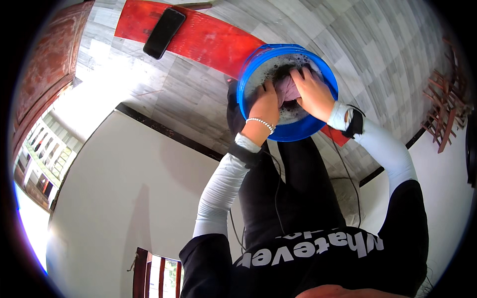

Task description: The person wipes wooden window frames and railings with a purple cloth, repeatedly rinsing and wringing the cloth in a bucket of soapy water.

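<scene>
A blue plastic bucket (290,134) of foamy, soapy water stands before me on a red board. Inside it, my left hand (265,106), with a beaded bracelet at the wrist, grips one side of a wet pinkish cloth (287,90); its fingertips are partly hidden in the foam. The other side of the cloth is under my right hand (313,91), whose fingers are bent over it. Both forearms wear pale sleeves with black straps, and thin cables hang from them.
A black smartphone (164,32) lies on the red board (208,41), left of the bucket. Wooden racks (443,108) stand at the far right by a white wall. At the left are a wooden door (48,63) and a bright doorway. Grey wood-patterned tiles cover the floor.
</scene>
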Available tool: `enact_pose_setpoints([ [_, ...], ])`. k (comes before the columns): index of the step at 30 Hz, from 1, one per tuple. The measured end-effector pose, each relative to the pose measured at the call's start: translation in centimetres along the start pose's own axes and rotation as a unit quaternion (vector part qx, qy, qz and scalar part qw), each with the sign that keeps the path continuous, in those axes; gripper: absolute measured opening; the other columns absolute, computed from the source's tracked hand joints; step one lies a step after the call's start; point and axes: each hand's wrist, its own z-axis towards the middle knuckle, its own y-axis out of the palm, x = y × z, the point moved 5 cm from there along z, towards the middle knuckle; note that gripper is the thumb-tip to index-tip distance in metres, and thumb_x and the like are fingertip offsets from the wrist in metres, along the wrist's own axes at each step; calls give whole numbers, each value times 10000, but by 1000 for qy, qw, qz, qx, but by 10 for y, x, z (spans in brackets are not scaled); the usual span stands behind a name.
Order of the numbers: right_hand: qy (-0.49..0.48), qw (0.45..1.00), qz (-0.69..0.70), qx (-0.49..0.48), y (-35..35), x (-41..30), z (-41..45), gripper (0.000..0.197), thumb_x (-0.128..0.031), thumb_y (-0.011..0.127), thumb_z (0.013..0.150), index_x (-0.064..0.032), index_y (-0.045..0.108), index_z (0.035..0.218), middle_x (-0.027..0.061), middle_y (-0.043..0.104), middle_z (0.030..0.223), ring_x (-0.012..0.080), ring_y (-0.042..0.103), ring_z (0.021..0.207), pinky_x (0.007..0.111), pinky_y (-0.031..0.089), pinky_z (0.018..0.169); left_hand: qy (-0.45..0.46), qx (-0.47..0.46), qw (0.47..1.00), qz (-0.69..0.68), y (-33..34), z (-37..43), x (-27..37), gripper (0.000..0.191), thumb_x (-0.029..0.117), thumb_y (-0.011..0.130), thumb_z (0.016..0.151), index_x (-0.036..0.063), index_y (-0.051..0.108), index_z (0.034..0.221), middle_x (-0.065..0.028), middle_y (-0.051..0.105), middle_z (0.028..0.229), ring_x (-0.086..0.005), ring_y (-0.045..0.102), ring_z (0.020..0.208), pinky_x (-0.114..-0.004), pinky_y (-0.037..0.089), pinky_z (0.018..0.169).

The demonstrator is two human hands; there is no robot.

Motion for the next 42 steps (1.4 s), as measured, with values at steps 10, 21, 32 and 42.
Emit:
enact_pose_setpoints([
  [10,35,975,56,-212,36,28,23,334,-134,738,598,2,593,867,188,618,864,369,590,858,438,474,729,-24,-97,992,75,19,13,-10,165,4,536,769,-43,545,927,-297,588,930,-429,596,876,-460,503,730],
  [21,-8,982,181,-45,-50,-9,-28,716,36,693,595,-35,358,1223,222,578,946,386,560,902,440,458,740,17,4,994,-111,-66,-50,68,479,148,623,803,-30,495,1229,-244,510,1170,-353,514,1092,-391,417,930],
  [32,-113,969,219,24,-85,-13,-50,447,100,593,643,-51,528,1059,122,473,918,297,493,877,352,427,756,-120,-6,899,-420,-86,-73,40,395,63,423,945,42,306,1321,-153,646,873,-178,637,748,-292,542,673],
  [42,-330,911,238,71,-150,-42,-55,399,-8,694,638,-89,564,1007,91,496,977,272,490,833,358,447,730,-99,-162,873,-449,-33,-31,33,272,180,523,928,37,544,1159,-50,598,1005,-89,541,943,-262,451,823],
])
